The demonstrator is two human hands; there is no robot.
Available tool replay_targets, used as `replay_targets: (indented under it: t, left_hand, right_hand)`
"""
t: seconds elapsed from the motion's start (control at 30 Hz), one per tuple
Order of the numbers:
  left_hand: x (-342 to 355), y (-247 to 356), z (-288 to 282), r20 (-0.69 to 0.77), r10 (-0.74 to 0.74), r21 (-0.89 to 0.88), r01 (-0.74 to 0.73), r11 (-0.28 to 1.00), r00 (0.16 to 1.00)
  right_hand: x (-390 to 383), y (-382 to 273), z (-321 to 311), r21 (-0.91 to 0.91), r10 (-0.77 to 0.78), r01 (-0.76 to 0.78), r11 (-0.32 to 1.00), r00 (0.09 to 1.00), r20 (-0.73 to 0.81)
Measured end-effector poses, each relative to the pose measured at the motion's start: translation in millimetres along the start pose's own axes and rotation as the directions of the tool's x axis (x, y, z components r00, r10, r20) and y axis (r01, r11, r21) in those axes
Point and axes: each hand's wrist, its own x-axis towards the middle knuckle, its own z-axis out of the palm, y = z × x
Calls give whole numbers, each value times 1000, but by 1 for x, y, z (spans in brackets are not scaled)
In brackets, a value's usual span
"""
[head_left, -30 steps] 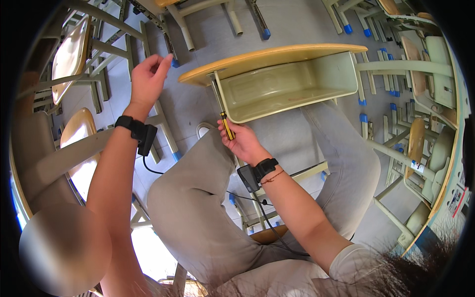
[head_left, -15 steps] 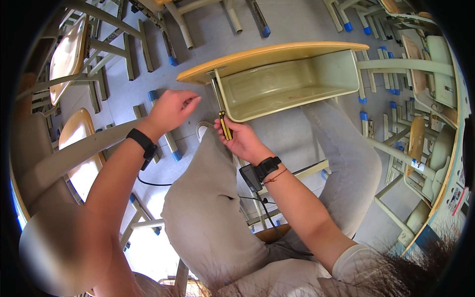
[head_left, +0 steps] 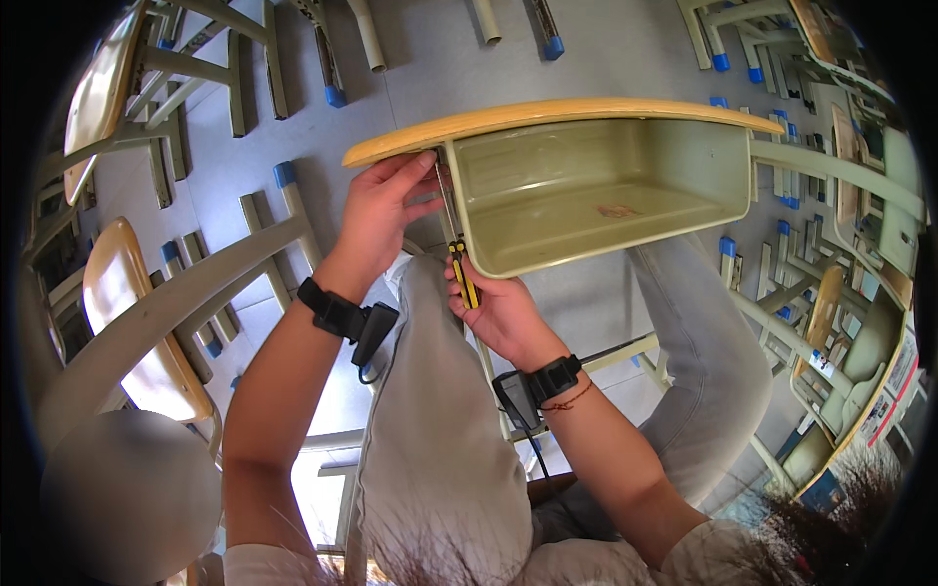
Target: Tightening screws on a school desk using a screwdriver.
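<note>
A red-and-white printed sheet [head_left: 891,396] at the right rim is too small to read. One yellow-and-black screwdriver [head_left: 465,281], one desk [head_left: 598,257] and two black wrist straps [head_left: 335,311] show, the screwdriver upright along the left outer wall of the desk's compartment. The right hand [head_left: 503,317], palm up, grasps its handle from below, while the left hand [head_left: 379,210] reaches under the tabletop's left end, thumb and fingertips by the shaft's top, whether pinching or merely touching I cannot tell.

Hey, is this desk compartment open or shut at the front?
Open: nothing covers the front of the desk compartment, and you can see straight inside it.
</note>
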Motion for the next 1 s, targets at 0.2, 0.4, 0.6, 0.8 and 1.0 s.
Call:
replay_targets:
  t: [0.2, 0.4, 0.6, 0.8, 1.0]
  left_hand:
    - [3, -10, 3, -32, -42, -170, 36, 985, 999]
    - [5, -11, -1, 5, -24, -195, 24, 980, 1000]
    - [4, -7, -1, 20, -50, -208, 53, 977, 999]
    - [5, -9, -3, 24, -25, -152, 29, 988, 999]
    - [9, -7, -9, 89, -50, -146, 63, 987, 995]
  right_hand:
    - [3, 4, 3, -116, -46, 37, 993, 996, -78]
    - [3, -1, -2, -24, 143, -141, 990, 986, 83]
    - [3, 7, -7, -184, 80, -74, 980, 996, 26]
    - [5, 6, 5, -114, 52, -56, 992, 998, -36]
    - [6, 2, -8, -154, 47, -41, 987, 998, 32]
